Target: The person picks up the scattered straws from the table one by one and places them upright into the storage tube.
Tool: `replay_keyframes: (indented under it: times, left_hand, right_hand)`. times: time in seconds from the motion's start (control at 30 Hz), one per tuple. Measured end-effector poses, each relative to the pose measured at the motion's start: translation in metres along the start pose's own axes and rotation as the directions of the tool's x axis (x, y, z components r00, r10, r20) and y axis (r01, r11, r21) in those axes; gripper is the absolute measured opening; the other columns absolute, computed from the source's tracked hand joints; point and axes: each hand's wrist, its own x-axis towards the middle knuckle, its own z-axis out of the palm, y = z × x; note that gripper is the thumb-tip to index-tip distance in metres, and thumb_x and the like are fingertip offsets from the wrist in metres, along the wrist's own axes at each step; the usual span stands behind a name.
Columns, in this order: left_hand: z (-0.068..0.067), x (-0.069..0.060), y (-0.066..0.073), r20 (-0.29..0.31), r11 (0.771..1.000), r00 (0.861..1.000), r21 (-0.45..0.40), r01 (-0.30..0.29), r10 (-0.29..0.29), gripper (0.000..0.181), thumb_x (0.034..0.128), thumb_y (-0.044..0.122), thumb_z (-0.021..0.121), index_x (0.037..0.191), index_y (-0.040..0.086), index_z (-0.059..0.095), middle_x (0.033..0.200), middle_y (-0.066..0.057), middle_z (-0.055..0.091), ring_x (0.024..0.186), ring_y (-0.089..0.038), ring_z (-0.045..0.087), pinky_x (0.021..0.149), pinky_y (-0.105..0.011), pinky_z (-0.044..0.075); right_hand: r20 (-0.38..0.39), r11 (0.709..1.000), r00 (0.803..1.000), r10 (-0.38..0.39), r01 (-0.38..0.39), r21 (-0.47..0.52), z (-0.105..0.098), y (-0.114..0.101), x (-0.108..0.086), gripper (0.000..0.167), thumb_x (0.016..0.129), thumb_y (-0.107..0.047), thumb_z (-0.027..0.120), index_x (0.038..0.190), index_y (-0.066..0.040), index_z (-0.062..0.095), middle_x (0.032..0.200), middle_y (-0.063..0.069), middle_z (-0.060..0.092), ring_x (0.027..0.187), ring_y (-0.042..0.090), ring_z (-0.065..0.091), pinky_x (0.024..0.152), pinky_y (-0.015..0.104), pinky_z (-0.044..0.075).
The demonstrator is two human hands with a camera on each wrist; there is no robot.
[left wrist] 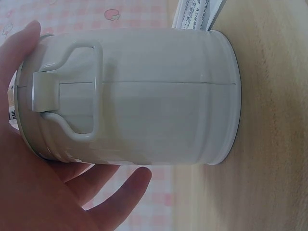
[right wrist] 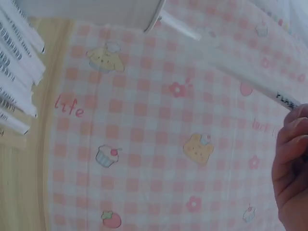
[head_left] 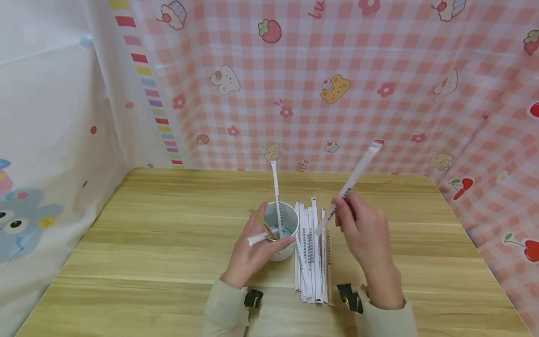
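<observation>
Left hand (head_left: pixel 248 255) grips the cup (left wrist: pixel 149 106) at 9 o'clock from the right hand (head_left: pixel 368 238), which pinches a white packet (head_left: pixel 358 170), so I'd just tip its low end in first.

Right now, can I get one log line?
left hand: holds white cup | right hand: holds white packet | other packets: some in cup, some on table

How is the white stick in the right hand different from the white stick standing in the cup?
The held stick is pinched in the right hand, but the cup stick stands inside the cup.
The held stick slants a lot, its top to the right in the head view; the cup stick is nearly upright.
Both are white, long and thin, with dark printing.
</observation>
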Motion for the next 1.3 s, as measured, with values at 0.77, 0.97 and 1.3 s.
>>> replay_keyframes:
  times: [0.77, 0.97, 1.3]
  left_hand:
    - [-0.002, 0.004, 0.002, 0.044, 0.998, 0.997, -0.019, -0.06, 0.061, 0.092, 0.0705, 0.058, 0.063, 0.14, 0.016, 0.022, 0.134, -0.001, 0.037, 0.119, -0.017, 0.038, 0.088, -0.041, 0.04]
    - [-0.001, 0.002, 0.001, 0.024, 0.982, 0.99, 0.12, -0.142, 0.14, 0.084, 0.0748, 0.045, 0.066, 0.14, 0.011, 0.024, 0.133, -0.006, 0.039, 0.118, -0.018, 0.038, 0.087, -0.036, 0.042]
    - [-0.001, 0.002, -0.001, 0.017, 0.966, 0.984, 0.188, -0.176, 0.176, 0.085, 0.0749, 0.044, 0.067, 0.14, 0.008, 0.025, 0.136, -0.012, 0.036, 0.116, -0.023, 0.042, 0.088, -0.037, 0.042]
  right_hand:
    - [0.272, 0.981, 0.945, -0.182, 0.194, -0.017, 0.059, -0.027, -0.013, 0.017, 0.086, -0.033, 0.059, 0.076, -0.019, 0.06, 0.067, -0.013, 0.047, 0.053, 0.001, 0.039, 0.047, 0.016, 0.034]
    - [0.414, 0.982, 0.902, -0.118, 0.168, -0.086, 0.068, -0.028, -0.018, 0.017, 0.081, -0.039, 0.062, 0.074, -0.024, 0.065, 0.072, -0.016, 0.045, 0.054, 0.0, 0.037, 0.045, 0.015, 0.032]
    - [0.532, 0.988, 0.845, -0.044, 0.116, -0.103, 0.066, -0.028, -0.019, 0.017, 0.08, -0.04, 0.063, 0.08, -0.023, 0.068, 0.069, -0.015, 0.041, 0.056, 0.001, 0.038, 0.047, 0.017, 0.033]
